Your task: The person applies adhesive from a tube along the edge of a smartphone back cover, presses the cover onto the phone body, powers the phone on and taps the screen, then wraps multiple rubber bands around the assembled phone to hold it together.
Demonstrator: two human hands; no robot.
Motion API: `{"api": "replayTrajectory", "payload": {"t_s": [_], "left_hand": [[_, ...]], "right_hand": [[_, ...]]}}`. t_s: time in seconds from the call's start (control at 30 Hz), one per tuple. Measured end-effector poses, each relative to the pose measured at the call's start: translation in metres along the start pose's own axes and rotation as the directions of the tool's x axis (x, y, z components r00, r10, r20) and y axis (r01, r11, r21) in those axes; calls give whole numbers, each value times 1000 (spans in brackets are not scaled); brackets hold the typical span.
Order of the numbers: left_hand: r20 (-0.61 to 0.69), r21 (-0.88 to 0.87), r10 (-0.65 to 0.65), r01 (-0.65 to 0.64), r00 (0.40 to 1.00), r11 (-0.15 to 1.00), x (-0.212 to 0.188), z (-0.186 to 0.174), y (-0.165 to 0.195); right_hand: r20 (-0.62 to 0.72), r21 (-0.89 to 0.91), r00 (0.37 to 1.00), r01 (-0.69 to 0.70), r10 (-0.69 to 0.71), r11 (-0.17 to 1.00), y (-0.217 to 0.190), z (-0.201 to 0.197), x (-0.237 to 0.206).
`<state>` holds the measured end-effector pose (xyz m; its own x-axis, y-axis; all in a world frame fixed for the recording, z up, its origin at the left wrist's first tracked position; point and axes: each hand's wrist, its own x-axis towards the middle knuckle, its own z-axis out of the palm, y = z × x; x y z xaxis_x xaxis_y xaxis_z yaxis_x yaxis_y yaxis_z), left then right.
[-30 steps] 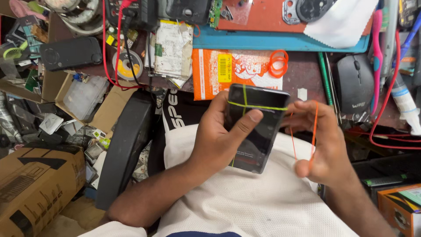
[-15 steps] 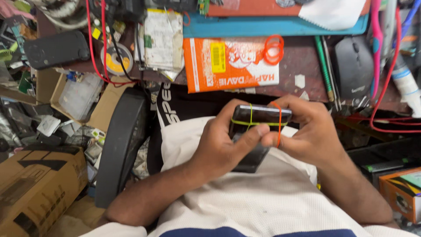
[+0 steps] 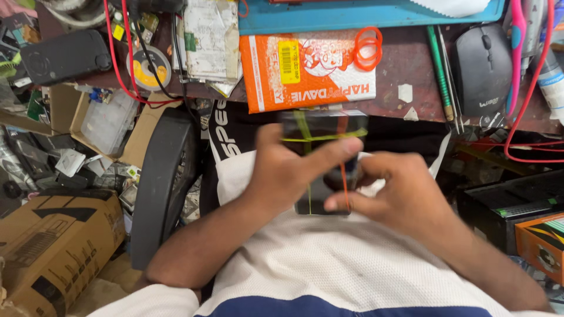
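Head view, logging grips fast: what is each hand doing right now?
Left hand: closed around the dark rectangular phone bound with yellow-green rubber bands.
Right hand: fingers pinching the orange rubber band against that phone.

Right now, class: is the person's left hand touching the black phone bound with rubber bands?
Touching. The head view shows the left hand wrapped around the phone, its fingers lying across the dark face.

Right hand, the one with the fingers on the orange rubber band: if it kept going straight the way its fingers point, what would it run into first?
The right hand points toward the person's left, so it would probably meet the left hand first, gripping the same phone. Its fingertips already lie on the phone by the orange rubber band; motion blur leaves depth uncertain.
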<state>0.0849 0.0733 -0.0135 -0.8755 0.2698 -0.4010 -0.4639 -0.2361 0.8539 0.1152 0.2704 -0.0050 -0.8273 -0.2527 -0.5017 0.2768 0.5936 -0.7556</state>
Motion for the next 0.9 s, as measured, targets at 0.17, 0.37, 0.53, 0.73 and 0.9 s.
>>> {"api": "replayTrajectory", "payload": {"t_s": [0.17,0.37,0.53,0.73,0.9], "left_hand": [[-305,-233,231,-308,924,923,3,-29,27],[-364,-483,305,-458,880,746,16,-50,53],[-300,-647,86,-268,950,714,24,-54,50],[-336,-644,177,-363,925,674,20,-88,70],[-395,-563,327,-507,859,652,7,-81,79]], "right_hand": [[96,-212,982,179,-161,961,5,-1,-35],[171,-183,657,753,-734,632,-10,-15,-48],[446,-25,256,961,-858,274,12,-22,-37],[283,-23,355,931,-891,363,70,-16,-43],[127,921,908,-258,-400,-293,75,2,-64]]}}
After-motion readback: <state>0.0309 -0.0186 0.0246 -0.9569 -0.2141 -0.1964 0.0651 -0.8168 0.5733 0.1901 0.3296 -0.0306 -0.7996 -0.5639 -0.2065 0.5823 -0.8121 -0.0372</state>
